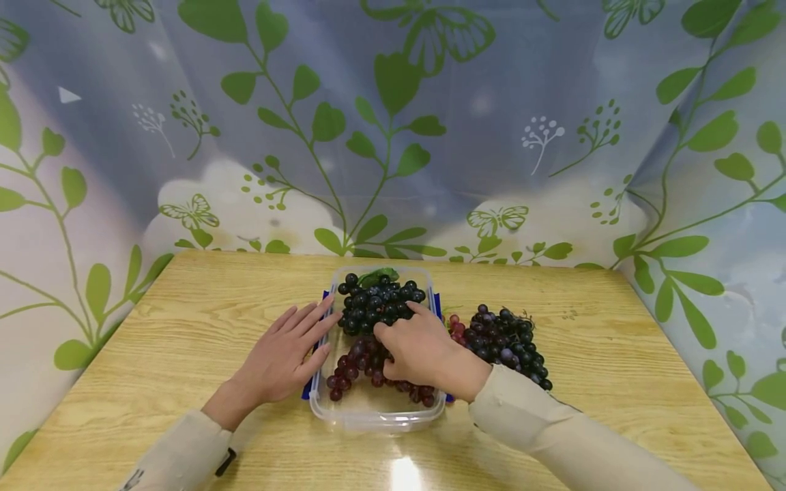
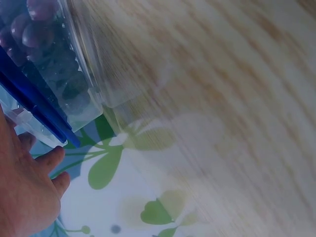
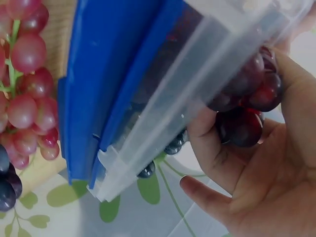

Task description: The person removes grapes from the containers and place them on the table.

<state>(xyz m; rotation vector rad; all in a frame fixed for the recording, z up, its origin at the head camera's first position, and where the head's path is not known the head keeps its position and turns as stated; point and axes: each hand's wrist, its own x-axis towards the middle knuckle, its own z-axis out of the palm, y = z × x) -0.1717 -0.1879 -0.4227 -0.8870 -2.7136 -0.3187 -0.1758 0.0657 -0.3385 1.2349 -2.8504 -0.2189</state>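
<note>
A clear plastic box (image 1: 405, 417) with blue side clips (image 3: 118, 64) stands on the table. In its far half lies a bunch of black grapes (image 1: 371, 300) with a green leaf. A bunch of dark red grapes (image 1: 350, 368) lies in the near half, partly hidden by my right hand (image 1: 424, 344). That hand reaches in over the right wall; in the right wrist view its curled fingers grip the dark red grapes (image 3: 242, 123). My left hand (image 1: 282, 351) has straight, spread fingers at the box's left wall, its fingertips over the rim.
Right of the box, more dark grapes (image 1: 506, 341) lie on the wooden table (image 1: 202, 307), with a bunch of lighter red grapes (image 3: 29, 94) between them and the box. A leaf-patterned cloth (image 1: 479, 136) hangs behind the table and at both sides.
</note>
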